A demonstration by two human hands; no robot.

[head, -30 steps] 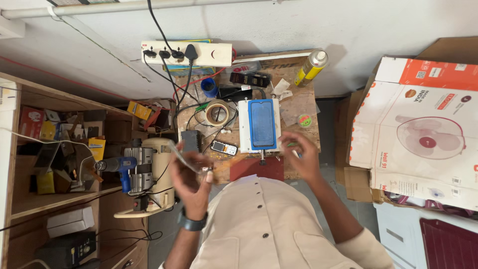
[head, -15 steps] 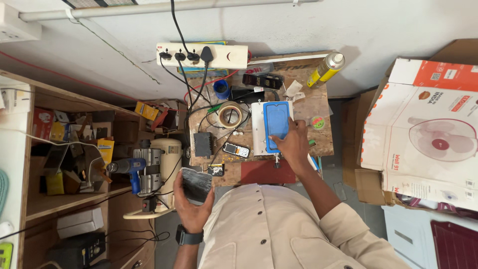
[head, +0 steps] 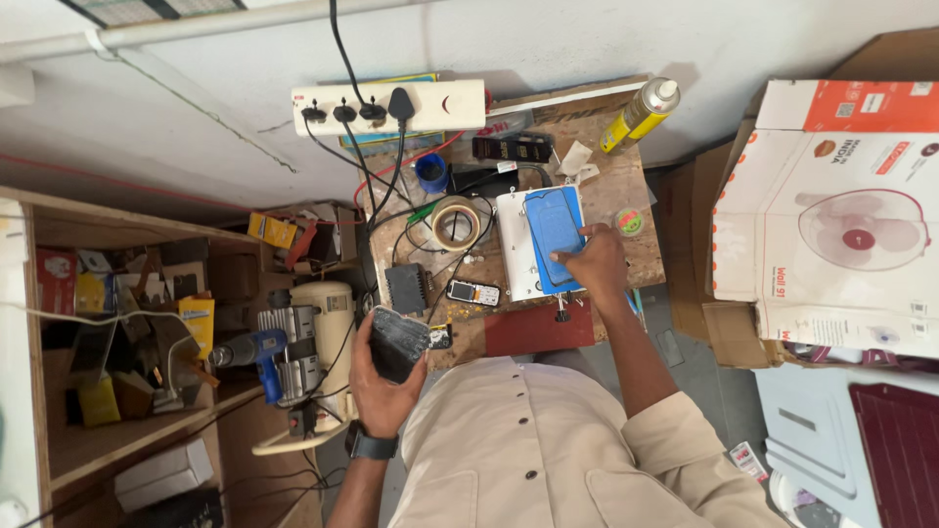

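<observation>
My left hand (head: 380,383) holds a dark phone (head: 396,342) off the bench's near left corner, a black watch on its wrist. My right hand (head: 590,260) reaches over the small wooden bench (head: 626,176) and its fingers press on a blue mat (head: 553,233) that lies on a white box-shaped machine (head: 509,244). A small keypad phone (head: 473,292) and a dark red pad (head: 538,329) lie on the bench between my two hands.
A white power strip (head: 391,106) with black plugs hangs on the wall. A tape roll (head: 456,224), a blue cup (head: 430,172) and a yellow spray can (head: 640,113) sit on the bench. A cluttered shelf (head: 127,323) and pump (head: 313,332) stand left, a fan carton (head: 831,215) right.
My left hand has pulled back from the bench with the dark phone. My right hand moved forward onto the blue mat. The camera has shifted slightly.
</observation>
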